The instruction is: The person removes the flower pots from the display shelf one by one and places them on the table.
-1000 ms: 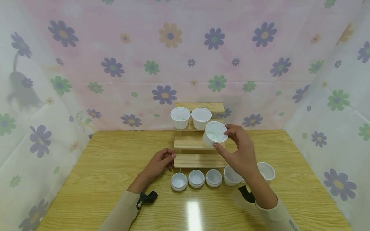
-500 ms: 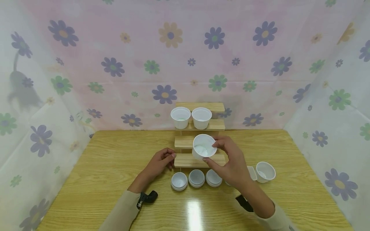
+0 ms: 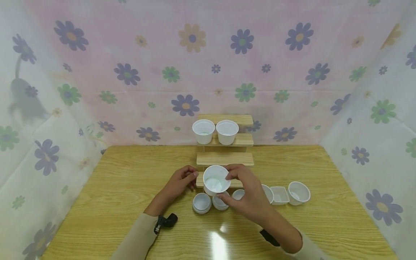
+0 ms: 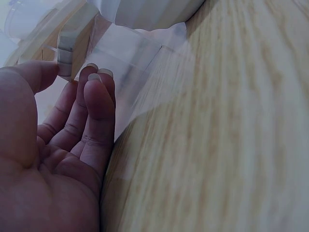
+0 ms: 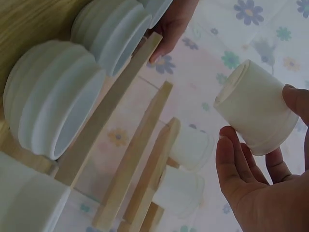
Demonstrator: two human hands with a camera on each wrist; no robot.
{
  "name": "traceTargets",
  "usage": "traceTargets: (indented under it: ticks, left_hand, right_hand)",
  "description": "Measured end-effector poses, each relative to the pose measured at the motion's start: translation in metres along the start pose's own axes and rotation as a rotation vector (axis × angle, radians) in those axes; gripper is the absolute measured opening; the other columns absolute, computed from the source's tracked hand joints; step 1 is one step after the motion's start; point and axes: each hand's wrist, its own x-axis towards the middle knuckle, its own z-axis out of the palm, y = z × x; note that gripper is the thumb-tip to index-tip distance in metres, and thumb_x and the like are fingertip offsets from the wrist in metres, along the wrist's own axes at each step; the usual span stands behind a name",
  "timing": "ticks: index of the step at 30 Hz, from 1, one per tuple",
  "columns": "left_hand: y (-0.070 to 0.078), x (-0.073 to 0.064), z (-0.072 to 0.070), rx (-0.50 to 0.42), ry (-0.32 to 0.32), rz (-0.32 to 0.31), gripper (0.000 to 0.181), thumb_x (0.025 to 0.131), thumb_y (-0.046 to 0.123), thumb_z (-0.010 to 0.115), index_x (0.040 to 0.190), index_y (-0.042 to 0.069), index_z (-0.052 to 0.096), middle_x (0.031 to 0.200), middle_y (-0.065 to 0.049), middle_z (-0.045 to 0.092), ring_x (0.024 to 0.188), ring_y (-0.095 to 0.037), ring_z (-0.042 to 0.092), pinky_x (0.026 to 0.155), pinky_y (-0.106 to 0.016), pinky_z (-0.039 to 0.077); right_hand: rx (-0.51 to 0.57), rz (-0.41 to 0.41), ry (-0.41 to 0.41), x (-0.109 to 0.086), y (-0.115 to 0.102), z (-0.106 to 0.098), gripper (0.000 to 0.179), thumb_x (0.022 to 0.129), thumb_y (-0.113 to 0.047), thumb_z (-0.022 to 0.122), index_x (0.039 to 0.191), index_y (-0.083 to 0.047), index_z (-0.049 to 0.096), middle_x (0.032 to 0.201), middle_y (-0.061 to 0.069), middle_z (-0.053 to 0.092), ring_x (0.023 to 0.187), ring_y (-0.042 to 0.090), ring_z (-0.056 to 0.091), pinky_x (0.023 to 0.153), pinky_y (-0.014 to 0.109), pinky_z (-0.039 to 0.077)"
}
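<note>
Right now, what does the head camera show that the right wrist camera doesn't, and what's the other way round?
Only the head view shows the inside of the held cup, the square dish on the table and the left sleeve.

Only the right wrist view shows the underside of that cup.

Both show the right hand gripping the cup, the left hand touching the end of the wooden shelf, two white cups standing on that shelf, and ridged pots beside it.
</note>
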Motion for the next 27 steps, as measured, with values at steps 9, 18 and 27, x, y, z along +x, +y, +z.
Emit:
traceTargets:
  ticks: [9, 18, 27]
  left_hand:
    - [0.001, 0.0, 0.0, -0.007, -0.004, 0.002, 0.027, 0.112, 0.023, 0.059, 0.124, -0.001, 0.062, 0.091, -0.01, 0.067, 0.078, -0.023, 0.066, 0.069, -0.035, 0.061]
    - [0.0, 0.001, -0.001, -0.005, -0.005, -0.006, 0.028, 0.111, 0.023, 0.06, 0.125, -0.001, 0.063, 0.09, -0.011, 0.067, 0.075, -0.021, 0.067, 0.069, -0.035, 0.062]
    - [-0.003, 0.001, -0.001, 0.007, -0.007, 0.006, 0.027, 0.112, 0.023, 0.059, 0.124, -0.001, 0.062, 0.089, -0.013, 0.066, 0.076, -0.022, 0.067, 0.069, -0.034, 0.062]
  right_hand:
    - [0.048, 0.038, -0.072, -0.01, -0.005, 0.014, 0.05, 0.078, -0.015, 0.098, 0.11, -0.013, 0.058, 0.135, 0.002, 0.061, 0.123, 0.021, 0.063, 0.091, 0.034, 0.06]
    - [0.038, -0.028, -0.144, -0.016, -0.007, 0.026, 0.046, 0.08, -0.014, 0.095, 0.104, -0.015, 0.056, 0.132, 0.002, 0.059, 0.118, 0.021, 0.064, 0.094, 0.041, 0.061]
    - [0.051, -0.094, -0.206, -0.022, -0.011, 0.037, 0.047, 0.079, -0.013, 0.096, 0.102, -0.015, 0.055, 0.128, 0.005, 0.06, 0.114, 0.022, 0.066, 0.095, 0.031, 0.059]
